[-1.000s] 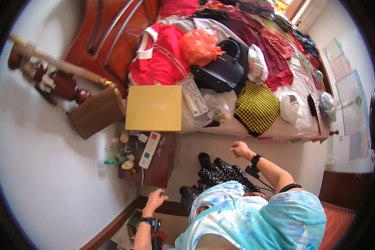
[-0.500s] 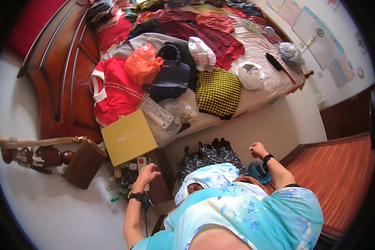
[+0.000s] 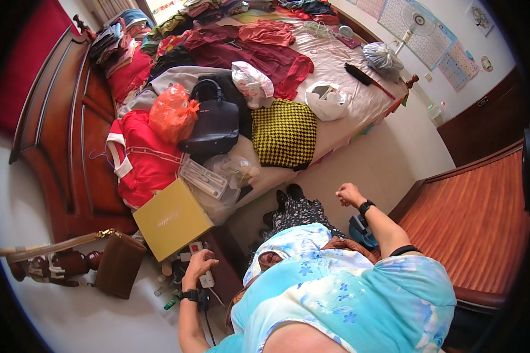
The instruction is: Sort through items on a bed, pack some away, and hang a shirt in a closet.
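The left hand (image 3: 199, 263) lay curled over a white power strip (image 3: 201, 265) on the nightstand (image 3: 224, 270), just below a yellow box (image 3: 172, 219). The strip looked light, rigid and smooth, best gripped across its long sides. The right hand (image 3: 348, 194) hung loosely fisted, holding nothing.

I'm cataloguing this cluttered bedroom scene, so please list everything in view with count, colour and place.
power strip: 1, white, on the bedside stand under the left hand
box: 1, yellow, leaning at the bed's corner
handbag: 1, black, on the bed
plastic bag: 1, orange, beside the handbag
checked cushion: 1, yellow and black, at the bed's edge
red garment: 1, red with white trim, by the headboard
brown bag: 1, brown, on the floor
left hand: 1, resting on the power strip
right hand: 1, closed, empty, raised over the floor
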`<state>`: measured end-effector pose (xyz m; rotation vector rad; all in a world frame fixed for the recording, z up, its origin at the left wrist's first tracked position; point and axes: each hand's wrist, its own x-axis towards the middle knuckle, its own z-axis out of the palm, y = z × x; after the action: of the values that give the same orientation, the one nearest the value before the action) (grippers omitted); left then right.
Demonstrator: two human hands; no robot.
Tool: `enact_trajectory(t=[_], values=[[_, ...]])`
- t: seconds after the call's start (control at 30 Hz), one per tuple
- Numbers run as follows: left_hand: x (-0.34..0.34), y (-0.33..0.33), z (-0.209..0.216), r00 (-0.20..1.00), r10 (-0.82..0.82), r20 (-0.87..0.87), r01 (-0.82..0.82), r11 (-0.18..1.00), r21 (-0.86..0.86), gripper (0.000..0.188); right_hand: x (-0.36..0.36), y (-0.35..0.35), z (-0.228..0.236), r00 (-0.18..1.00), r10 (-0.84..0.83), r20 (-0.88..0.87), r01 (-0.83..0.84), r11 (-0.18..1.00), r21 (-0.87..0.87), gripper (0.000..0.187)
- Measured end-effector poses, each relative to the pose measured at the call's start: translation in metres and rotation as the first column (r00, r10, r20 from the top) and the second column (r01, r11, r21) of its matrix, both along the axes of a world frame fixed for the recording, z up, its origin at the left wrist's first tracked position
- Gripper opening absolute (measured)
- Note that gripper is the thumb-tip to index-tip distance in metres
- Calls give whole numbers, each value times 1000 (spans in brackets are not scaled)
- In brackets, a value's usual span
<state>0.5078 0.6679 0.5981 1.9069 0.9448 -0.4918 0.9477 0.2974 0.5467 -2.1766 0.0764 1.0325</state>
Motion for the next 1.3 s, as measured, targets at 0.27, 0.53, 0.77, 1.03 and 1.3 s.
enact_trajectory(t=[0.27,0.53,0.77,1.03,1.3], values=[[79,1,-5,989,105,-103,-116,987,-108,41,172,83,3,772,263,579,-237,964,-123,22],[245,5,2,997,61,40,-58,995,-87,38,290,154,31,380,607,698,-320,794,-517,36],[295,-6,10,991,135,7,-133,984,-119,38,358,155,-33,383,783,490,-348,613,-709,43],[275,6,-5,989,103,-105,-118,983,-141,37,343,143,-22,396,903,167,-460,352,-815,30],[303,57,-19,997,-10,76,15,998,-58,35,352,130,14,473,561,680,-334,828,-450,12]])
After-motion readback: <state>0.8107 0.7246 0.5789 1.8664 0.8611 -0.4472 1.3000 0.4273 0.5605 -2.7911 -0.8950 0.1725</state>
